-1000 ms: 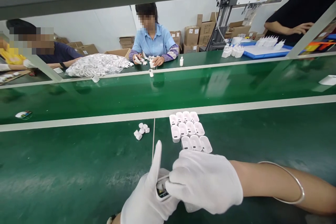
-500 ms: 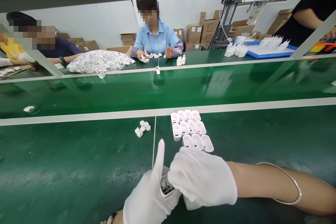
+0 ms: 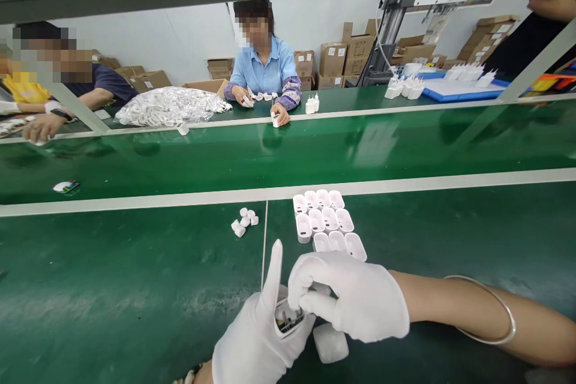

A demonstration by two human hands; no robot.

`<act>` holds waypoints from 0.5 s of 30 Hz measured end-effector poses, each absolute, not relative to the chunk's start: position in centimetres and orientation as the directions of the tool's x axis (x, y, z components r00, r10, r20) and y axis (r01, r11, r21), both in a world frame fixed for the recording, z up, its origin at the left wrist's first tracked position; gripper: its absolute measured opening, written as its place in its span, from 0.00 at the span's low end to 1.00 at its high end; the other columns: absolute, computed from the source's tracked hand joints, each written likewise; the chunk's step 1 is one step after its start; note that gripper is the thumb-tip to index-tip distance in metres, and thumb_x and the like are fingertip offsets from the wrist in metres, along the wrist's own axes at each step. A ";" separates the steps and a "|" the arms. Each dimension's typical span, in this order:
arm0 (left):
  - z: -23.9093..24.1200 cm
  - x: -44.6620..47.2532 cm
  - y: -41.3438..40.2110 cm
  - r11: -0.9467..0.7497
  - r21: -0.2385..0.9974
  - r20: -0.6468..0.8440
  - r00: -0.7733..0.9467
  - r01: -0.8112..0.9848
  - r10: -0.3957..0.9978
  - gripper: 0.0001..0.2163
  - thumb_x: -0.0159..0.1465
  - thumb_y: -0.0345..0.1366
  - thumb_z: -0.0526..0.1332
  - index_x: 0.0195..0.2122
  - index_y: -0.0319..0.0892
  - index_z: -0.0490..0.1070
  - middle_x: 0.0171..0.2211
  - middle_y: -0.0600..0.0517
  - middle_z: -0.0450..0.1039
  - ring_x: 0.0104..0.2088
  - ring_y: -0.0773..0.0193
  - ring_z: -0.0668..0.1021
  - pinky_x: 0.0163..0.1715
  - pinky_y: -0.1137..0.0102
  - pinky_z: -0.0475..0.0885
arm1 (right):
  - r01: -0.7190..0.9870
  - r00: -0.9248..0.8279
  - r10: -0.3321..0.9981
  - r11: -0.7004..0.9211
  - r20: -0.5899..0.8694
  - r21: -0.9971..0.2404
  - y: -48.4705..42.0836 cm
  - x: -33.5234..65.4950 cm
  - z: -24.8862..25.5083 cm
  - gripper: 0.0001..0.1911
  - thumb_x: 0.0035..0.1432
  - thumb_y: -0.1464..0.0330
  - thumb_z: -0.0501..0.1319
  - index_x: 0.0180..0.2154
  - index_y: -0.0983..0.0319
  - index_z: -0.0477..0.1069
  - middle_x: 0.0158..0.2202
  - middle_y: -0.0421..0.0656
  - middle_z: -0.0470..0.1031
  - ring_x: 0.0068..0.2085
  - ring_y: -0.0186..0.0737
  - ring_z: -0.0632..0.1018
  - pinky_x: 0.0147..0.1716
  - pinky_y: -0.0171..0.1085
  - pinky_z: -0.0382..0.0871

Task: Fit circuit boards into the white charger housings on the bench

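My left hand (image 3: 263, 336), in a white glove, is closed around a small white plastic housing (image 3: 294, 331) with its thumb sticking up. Electronic parts show in the open top of this housing. My right hand (image 3: 348, 297), also gloved, reaches over it with thumb and forefinger pinched at the opening; whatever lies between the fingertips is hidden. Below the right hand, a white rounded block (image 3: 330, 343) rests on the green table. Just beyond the hands stand several open white housings (image 3: 330, 219) in rows, the nearest partly covered by my right hand.
Several small white pieces (image 3: 245, 221) lie left of the rows. Past a pale rail (image 3: 180, 198) runs a green belt (image 3: 202, 162) carrying a small flat item (image 3: 66, 186). Across it, co-workers sit by a clear bag (image 3: 173, 105) of white parts and a blue tray (image 3: 463, 93).
My right hand has tilted and its fingers have opened out slightly, uncovering more of the white block. The co-worker opposite has reached to a white piece at the belt's edge.
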State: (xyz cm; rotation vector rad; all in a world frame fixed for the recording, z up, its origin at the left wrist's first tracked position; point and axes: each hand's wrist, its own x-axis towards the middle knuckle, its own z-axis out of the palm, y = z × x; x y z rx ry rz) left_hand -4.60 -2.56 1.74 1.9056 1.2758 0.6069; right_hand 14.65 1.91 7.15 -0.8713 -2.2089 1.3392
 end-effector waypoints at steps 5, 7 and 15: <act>2.2 -4.7 -2.6 -0.124 0.860 -0.124 0.441 0.494 0.889 0.47 0.63 0.36 0.59 0.66 0.44 0.16 0.32 0.53 0.78 0.34 0.60 0.81 0.37 0.65 0.78 | 0.224 -0.776 0.557 -0.193 -0.295 -0.955 2.2 14.6 8.2 0.06 0.63 0.73 0.52 0.36 0.63 0.67 0.25 0.36 0.74 0.26 0.27 0.74 0.27 0.26 0.68; 2.2 -4.6 -2.6 -0.128 0.866 -0.118 0.445 0.484 0.888 0.47 0.63 0.35 0.59 0.67 0.44 0.16 0.35 0.52 0.79 0.36 0.60 0.81 0.39 0.66 0.78 | 0.203 -0.757 0.582 -0.220 -0.296 -0.954 2.3 14.4 8.4 0.06 0.62 0.73 0.52 0.33 0.63 0.65 0.23 0.36 0.73 0.24 0.27 0.72 0.25 0.26 0.67; 0.8 -4.7 -2.6 -0.100 0.762 -0.152 0.327 0.639 0.933 0.45 0.63 0.39 0.58 0.67 0.46 0.18 0.29 0.53 0.77 0.27 0.58 0.80 0.29 0.64 0.75 | 0.339 -0.608 0.766 0.014 -0.208 -0.941 2.4 14.4 7.6 0.07 0.59 0.72 0.56 0.36 0.60 0.72 0.27 0.37 0.77 0.33 0.35 0.79 0.35 0.33 0.72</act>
